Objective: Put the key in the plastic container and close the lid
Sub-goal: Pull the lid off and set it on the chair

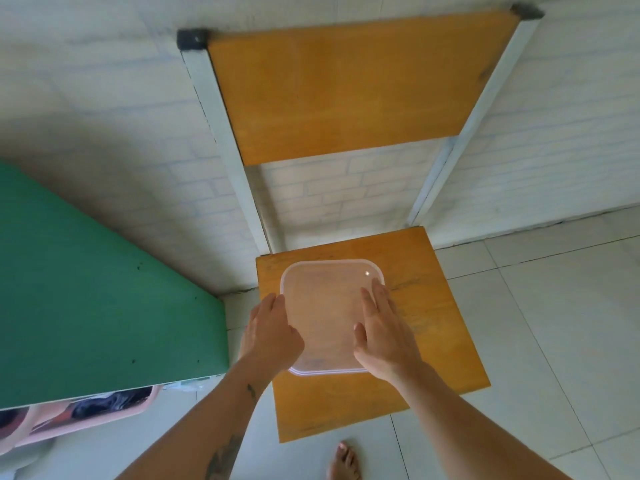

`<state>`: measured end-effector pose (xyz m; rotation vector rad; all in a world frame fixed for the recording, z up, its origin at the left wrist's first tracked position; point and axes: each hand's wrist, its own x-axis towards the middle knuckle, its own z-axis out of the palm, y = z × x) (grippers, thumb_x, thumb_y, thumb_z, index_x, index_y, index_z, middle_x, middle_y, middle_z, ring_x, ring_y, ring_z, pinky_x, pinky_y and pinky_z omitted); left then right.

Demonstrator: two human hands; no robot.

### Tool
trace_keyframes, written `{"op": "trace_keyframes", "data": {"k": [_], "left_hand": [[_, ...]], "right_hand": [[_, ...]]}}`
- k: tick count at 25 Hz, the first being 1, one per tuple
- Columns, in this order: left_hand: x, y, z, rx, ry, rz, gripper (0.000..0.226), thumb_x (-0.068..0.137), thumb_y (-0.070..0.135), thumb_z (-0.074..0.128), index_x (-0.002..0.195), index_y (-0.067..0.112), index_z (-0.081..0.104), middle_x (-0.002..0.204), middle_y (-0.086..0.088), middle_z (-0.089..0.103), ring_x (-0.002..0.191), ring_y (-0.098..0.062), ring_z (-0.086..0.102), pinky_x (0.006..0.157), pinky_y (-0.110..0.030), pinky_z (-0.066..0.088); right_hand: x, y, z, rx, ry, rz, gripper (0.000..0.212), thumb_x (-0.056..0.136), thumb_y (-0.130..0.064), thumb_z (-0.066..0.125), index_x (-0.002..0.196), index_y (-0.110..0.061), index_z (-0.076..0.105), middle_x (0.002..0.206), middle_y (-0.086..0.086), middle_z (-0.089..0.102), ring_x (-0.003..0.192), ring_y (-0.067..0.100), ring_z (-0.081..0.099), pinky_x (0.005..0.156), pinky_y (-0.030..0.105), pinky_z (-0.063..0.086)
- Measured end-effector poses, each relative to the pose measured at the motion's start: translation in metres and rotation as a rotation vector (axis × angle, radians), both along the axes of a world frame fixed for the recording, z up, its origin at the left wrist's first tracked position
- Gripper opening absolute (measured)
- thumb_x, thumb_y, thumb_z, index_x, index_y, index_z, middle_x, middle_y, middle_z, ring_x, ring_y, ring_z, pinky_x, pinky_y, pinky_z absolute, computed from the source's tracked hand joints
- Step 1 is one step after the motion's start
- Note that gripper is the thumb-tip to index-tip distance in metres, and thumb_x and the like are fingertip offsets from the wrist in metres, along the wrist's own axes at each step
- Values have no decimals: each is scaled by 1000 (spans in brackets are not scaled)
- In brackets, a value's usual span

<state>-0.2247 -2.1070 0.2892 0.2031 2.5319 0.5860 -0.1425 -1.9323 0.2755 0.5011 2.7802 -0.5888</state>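
- Both hands, left hand [272, 336] and right hand [381, 336], lie open and flat on the lid [325, 306] of the plastic container [323, 370]
- Even pressure along each edge should seat it; key unseen

The left hand [268, 336] and right hand [382, 336] cover the near corners of the plastic container [325, 306]; its cloudy lid [329, 289] hides whatever lies inside, so no key shows, and the picture's edge crops the pink basket [69, 424]

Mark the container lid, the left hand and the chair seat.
container lid [327, 306]: head view, centre of its top.
left hand [270, 334]: head view, back of hand.
chair seat [440, 327]: head view, bare wood at right.
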Motion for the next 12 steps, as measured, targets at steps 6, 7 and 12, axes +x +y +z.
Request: {"op": "trace_keyframes", "data": {"k": [6, 7, 12], "left_hand": [[-14, -36, 114, 130, 4, 97, 46, 90, 9, 42, 131, 21, 58, 130, -2, 62, 115, -21, 59, 96, -32, 50], [-13, -43, 137, 159, 4, 121, 44, 90, 9, 41, 127, 21, 60, 125, -2, 65, 108, -19, 61, 89, -27, 50], [3, -79, 246, 281, 86, 181, 39, 90, 11, 40, 118, 23, 65, 112, 1, 68, 94, -14, 63, 66, -14, 43]], "right_hand": [[-7, -20, 110, -115, 44, 68, 61, 100, -30, 42, 154, -17, 19, 163, 1, 15, 149, 20, 18, 115, 36, 32], [-8, -25, 132, -133, 70, 81, 58, 100, -29, 42, 153, -17, 22, 161, 0, 21, 147, 20, 23, 115, 36, 33], [-13, -52, 236, -221, 185, 132, 51, 101, -27, 39, 151, -17, 30, 155, -4, 33, 140, 16, 35, 114, 34, 32]]}}
